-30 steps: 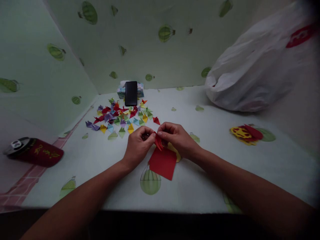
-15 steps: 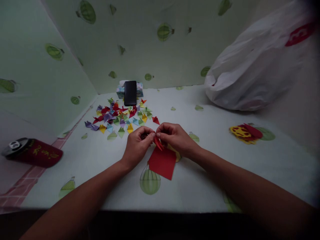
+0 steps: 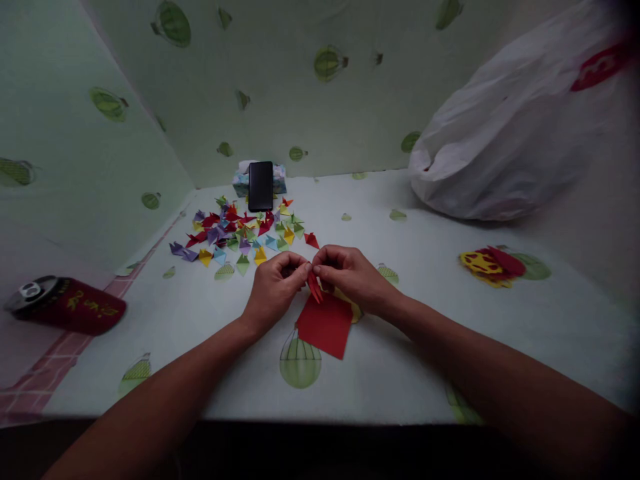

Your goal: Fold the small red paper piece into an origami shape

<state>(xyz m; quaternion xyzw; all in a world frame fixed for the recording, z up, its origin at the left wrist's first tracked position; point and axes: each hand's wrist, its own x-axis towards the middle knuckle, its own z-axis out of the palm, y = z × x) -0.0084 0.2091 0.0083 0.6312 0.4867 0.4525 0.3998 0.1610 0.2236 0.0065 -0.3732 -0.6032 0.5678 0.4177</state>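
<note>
Between my hands is a small folded piece of red paper (image 3: pixel 315 287), its narrow points hanging down. My left hand (image 3: pixel 278 285) pinches it from the left with thumb and forefinger. From the right, my right hand (image 3: pixel 350 275) is closed on its upper part, fingertips almost touching the left ones. Just below lies a flat red paper square (image 3: pixel 326 327), partly over a yellow piece (image 3: pixel 357 313) that is mostly hidden. Beyond my left hand spreads a pile of small folded paper cranes (image 3: pixel 243 233) in several colours.
A black phone (image 3: pixel 261 187) leans on a tissue box (image 3: pixel 241 185) at the back. A red can (image 3: pixel 70 305) lies at the left edge. To the right are a white plastic bag (image 3: pixel 490 147) and a yellow and red cut-out (image 3: pixel 483 263) on the patterned tablecloth (image 3: pixel 400 380).
The hanging points of the folded red paper have swung slightly left and closer together. Both hands stay in nearly the same place, still gripping it.
</note>
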